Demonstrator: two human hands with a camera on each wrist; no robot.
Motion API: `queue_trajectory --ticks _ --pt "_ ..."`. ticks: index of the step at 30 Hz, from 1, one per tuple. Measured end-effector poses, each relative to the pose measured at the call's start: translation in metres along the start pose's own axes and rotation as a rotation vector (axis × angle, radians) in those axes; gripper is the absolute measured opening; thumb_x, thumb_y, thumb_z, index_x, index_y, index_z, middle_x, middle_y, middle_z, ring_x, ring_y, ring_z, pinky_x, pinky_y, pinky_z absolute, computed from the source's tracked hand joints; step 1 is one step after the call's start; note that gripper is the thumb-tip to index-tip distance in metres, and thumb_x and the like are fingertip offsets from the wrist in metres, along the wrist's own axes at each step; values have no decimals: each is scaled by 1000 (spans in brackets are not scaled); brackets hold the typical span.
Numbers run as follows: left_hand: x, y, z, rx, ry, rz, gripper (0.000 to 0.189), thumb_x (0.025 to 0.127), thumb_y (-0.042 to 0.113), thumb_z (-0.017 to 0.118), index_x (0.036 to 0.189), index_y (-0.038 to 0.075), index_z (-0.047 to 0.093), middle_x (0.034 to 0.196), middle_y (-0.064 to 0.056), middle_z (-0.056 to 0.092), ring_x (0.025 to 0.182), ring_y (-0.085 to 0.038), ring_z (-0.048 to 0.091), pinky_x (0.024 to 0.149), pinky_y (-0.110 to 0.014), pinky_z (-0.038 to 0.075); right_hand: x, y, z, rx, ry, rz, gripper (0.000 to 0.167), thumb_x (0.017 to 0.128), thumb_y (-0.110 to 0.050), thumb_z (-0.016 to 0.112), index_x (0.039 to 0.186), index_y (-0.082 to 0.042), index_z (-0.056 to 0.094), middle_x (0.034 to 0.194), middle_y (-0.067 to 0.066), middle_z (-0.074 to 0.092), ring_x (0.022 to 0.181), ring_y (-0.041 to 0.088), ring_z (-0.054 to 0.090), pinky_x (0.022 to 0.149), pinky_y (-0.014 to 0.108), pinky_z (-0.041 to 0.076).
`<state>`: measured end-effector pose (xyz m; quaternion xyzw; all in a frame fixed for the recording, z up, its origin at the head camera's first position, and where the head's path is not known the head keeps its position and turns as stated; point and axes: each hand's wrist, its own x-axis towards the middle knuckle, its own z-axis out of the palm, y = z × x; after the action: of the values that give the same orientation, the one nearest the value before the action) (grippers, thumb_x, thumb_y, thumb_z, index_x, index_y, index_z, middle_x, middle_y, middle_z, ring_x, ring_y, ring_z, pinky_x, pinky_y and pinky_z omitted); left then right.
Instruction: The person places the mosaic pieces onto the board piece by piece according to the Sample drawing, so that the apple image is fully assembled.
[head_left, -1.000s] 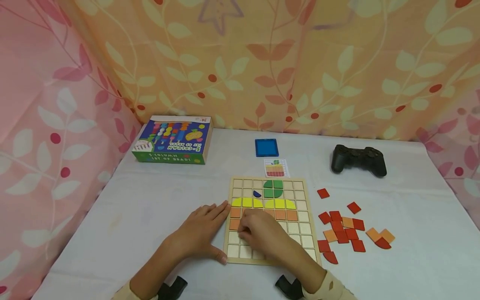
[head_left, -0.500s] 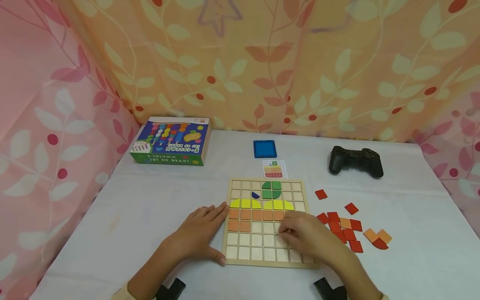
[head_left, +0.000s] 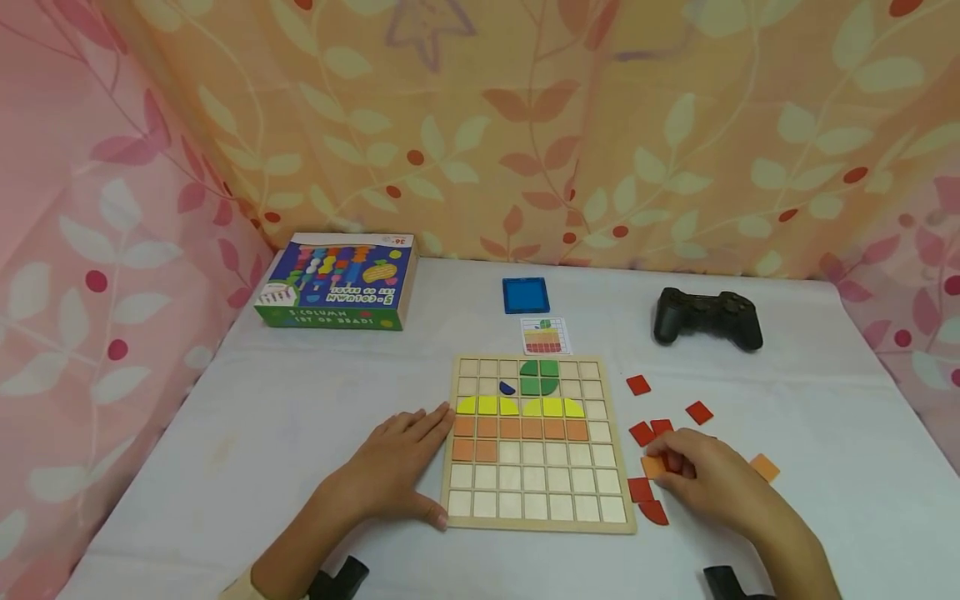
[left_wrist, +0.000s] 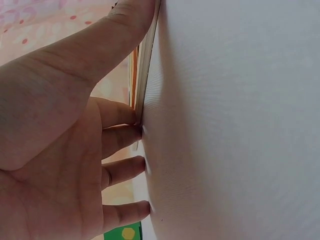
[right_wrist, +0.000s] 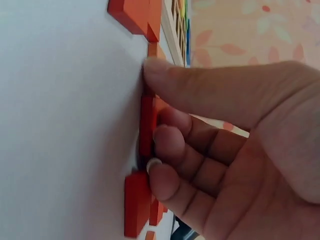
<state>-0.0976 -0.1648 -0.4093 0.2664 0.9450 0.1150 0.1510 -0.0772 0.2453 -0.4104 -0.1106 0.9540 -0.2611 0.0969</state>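
Right fingers [head_left: 670, 440] pinch a square orange tile [head_left: 652, 467]; straight left fingers [head_left: 437, 427] touch the gridded wooden board [head_left: 542, 526]

White-clothed table [head_left: 285, 400]. Wooden grid board [head_left: 537, 506] on it. Clocked from that: picture card [head_left: 545, 337], blue square tray [head_left: 526, 296] at 12, black gamepad [head_left: 707, 318] at 2, red/orange tiles [head_left: 641, 490] at 3, bead-set box [head_left: 336, 281] at 10.

Brd [head_left: 534, 480] looks smooth wd, ctrlr [head_left: 707, 317] matt plastic.
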Motion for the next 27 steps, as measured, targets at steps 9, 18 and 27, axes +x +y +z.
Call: queue_trajectory --ticks 9,18,27 --pt "0 -2 2 -7 -5 -2 129 59 72 83 158 8 31 164 -6 25 144 -36 30 114 -58 26 2 -5 0 37 -4 62 26 80 -10 85 89 -16 61 77 -4 52 74 15 50 61 24 45" --pt "-1 0 -1 -9 3 -8 128 58 73 82 157 9 33 164 -5 27 143 -36 32 113 -58 28 1 -6 -5 80 47 42 23 81 -17 84 80 -19 62 72 -8 56 67 10 51 60 23 45" --pt "0 0 -1 -9 3 -8 128 57 73 82 157 8 34 163 -6 27 143 -35 32 114 -57 27 9 -12 -9 74 61 37 23 84 -23 83 80 -18 60 65 -8 52 62 9 49 57 23 42"
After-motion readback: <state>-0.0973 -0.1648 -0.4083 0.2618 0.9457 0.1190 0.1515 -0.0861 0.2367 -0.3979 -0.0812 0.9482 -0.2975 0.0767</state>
